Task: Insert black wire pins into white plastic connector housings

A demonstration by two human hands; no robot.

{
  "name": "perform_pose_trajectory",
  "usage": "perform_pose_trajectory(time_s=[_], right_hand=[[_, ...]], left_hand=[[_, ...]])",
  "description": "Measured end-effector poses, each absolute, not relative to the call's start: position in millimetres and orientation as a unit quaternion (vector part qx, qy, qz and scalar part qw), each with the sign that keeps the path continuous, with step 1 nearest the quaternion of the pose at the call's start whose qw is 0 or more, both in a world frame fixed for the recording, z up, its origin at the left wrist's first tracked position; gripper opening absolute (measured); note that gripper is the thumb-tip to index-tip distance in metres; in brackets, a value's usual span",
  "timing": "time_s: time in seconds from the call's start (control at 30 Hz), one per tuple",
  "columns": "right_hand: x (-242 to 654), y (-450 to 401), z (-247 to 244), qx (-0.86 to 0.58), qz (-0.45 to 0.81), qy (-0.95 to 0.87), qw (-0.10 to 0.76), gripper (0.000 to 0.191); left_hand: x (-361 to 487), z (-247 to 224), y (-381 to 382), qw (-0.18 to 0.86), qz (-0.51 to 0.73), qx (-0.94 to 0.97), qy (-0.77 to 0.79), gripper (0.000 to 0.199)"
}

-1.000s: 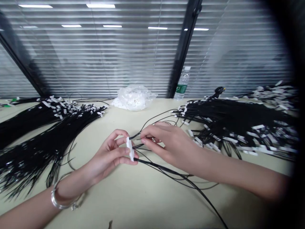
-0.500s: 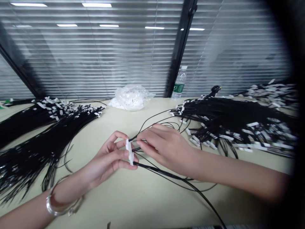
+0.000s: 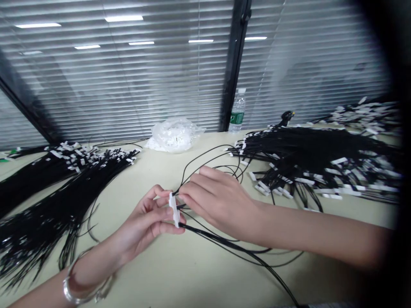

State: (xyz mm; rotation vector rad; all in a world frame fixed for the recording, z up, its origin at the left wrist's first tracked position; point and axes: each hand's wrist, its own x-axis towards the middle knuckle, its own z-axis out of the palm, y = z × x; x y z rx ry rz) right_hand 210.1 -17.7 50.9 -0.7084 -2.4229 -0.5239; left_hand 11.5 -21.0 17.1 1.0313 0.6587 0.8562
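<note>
Between the fingers and thumb of my left hand (image 3: 154,216) is a white plastic connector (image 3: 174,209), held upright on its long side. Black wires (image 3: 218,238) run out of its right face at the top, middle and bottom, then trail to the lower right. Close beside the connector's upper end, my right hand (image 3: 215,199) is closed in a pinch with its back towards me. A black wire passes by its fingertips, though the fingers hide just how it is gripped. Loops of wire (image 3: 208,149) spread behind the right hand.
Bundles of black wires (image 3: 61,196) with white ends lie at left. A larger wire pile (image 3: 321,149) with white connectors covers the right side. At the back stand a clear plastic bag (image 3: 175,136) of white parts and a water bottle (image 3: 237,112), before window blinds (image 3: 144,85).
The view has tilted and shifted slightly. My right hand has moved a little closer to the connector. My left hand keeps its hold on the connector.
</note>
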Motion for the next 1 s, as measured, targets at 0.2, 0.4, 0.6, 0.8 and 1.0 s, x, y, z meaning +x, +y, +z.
perform_pose_trajectory(time_s=[0.2, 0.4, 0.6, 0.8, 1.0], right_hand=[[208.5, -17.0, 48.0, -0.254, -0.206, -0.902, 0.283, 0.011], [207.7, -18.7, 49.8, -0.273, -0.198, -0.904, 0.263, 0.008], [209.3, -19.5, 51.6, -0.263, -0.224, -0.903, 0.255, 0.008], [208.5, -18.1, 50.4, -0.257, -0.240, -0.897, 0.269, 0.009], [208.6, -21.0, 52.8, -0.232, -0.250, -0.894, 0.292, 0.021]], left_hand=[[11.3, 15.9, -21.2, 0.728, 0.390, 0.468, 0.316, 0.020], [12.3, 16.8, -21.9, 0.726, 0.392, 0.474, 0.309, 0.019], [11.2, 16.0, -20.3, 0.728, 0.393, 0.468, 0.310, 0.020], [11.3, 15.4, -21.3, 0.732, 0.390, 0.467, 0.306, 0.021], [10.6, 15.2, -20.4, 0.741, 0.395, 0.455, 0.298, 0.021]])
